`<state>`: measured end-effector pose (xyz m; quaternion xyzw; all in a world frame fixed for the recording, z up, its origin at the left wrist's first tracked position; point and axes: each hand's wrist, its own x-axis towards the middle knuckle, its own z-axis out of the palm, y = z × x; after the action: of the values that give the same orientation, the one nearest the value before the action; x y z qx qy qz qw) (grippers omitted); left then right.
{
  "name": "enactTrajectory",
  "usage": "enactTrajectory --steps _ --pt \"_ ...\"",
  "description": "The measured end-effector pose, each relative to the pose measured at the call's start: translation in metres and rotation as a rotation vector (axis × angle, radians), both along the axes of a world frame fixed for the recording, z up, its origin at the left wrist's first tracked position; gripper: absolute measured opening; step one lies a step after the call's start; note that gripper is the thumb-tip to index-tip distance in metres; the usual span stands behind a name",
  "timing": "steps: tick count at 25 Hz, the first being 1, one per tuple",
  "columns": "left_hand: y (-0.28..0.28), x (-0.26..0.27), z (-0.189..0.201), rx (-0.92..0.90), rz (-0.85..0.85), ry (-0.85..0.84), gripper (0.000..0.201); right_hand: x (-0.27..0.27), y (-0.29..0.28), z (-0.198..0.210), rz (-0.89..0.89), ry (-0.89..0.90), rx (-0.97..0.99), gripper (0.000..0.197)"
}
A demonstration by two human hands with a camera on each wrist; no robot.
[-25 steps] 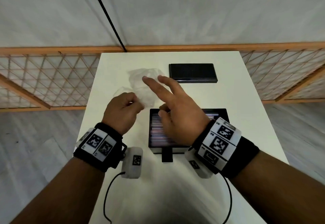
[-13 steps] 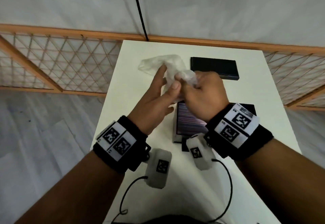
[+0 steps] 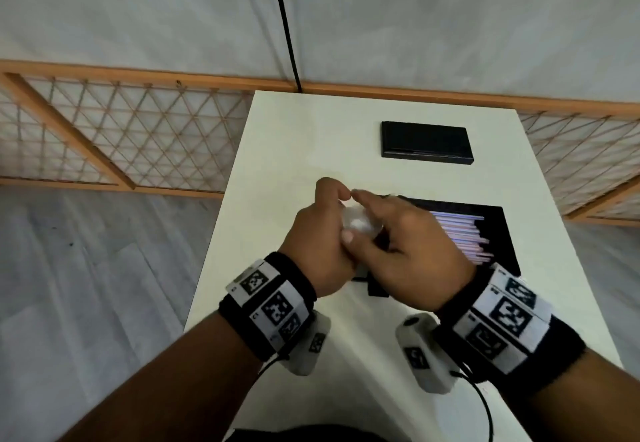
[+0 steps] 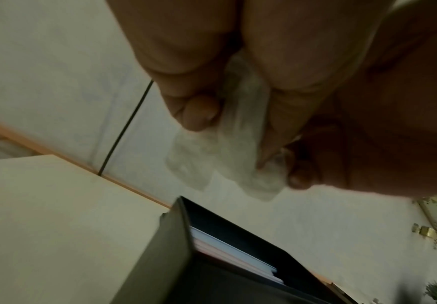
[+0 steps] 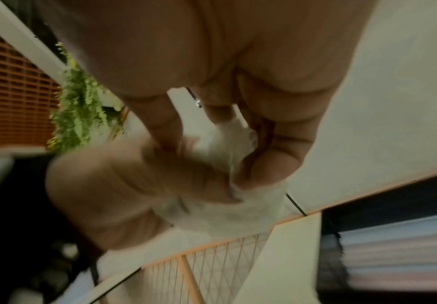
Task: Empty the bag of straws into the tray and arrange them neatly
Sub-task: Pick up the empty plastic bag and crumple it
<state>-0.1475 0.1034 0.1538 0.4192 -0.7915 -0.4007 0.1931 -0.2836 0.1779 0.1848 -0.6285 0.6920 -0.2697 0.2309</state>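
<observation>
The empty clear plastic bag (image 3: 360,224) is crumpled into a small wad between my two hands. My left hand (image 3: 341,216) curls its fingers round the bag (image 4: 238,144). From the right, my right hand (image 3: 372,214) pinches the bag (image 5: 228,139) with thumb and fingers. Both hands hover over the left edge of the black tray (image 3: 505,233). Pink and pale blue straws (image 3: 460,233) lie side by side in the tray, their left ends hidden by my right hand. The left wrist view shows the straws (image 4: 233,253) from the tray's corner (image 4: 165,257).
A flat black lid (image 3: 426,143) lies at the back of the white table (image 3: 277,164). The table's left edge runs close to my left wrist. A wooden lattice fence (image 3: 121,129) stands beyond the table, and a black cable (image 3: 284,25) hangs down the wall.
A second ago the bag lay on the table under my hands. Both hands then lifted it, and now it is squeezed into a small wad lower down, over the tray's left edge.
</observation>
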Motion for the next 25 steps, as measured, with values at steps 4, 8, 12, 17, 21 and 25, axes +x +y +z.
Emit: enactTrajectory --steps 4,8,12,17,21,25 --pt "0.037 -0.020 0.005 -0.013 -0.040 0.104 0.066 -0.030 0.020 -0.019 0.038 -0.133 0.083 0.041" --pt "0.057 -0.025 0.006 -0.072 -0.108 -0.131 0.046 -0.042 0.035 -0.036 -0.050 -0.625 0.138 0.048" --pt "0.069 -0.021 0.009 -0.109 -0.107 -0.267 0.031 -0.037 0.034 -0.038 -0.027 -0.654 0.233 0.040" --pt "0.052 0.009 0.008 -0.059 -0.127 -0.392 0.035 -0.010 0.040 -0.037 0.217 -0.117 -0.136 0.048" --pt "0.041 0.047 -0.004 -0.051 -0.029 -0.142 0.038 0.040 0.007 -0.042 0.004 -0.204 0.165 0.047" --pt "0.020 0.102 -0.025 -0.347 -0.206 -0.124 0.081 0.112 -0.032 -0.031 -0.270 -0.867 0.472 0.018"
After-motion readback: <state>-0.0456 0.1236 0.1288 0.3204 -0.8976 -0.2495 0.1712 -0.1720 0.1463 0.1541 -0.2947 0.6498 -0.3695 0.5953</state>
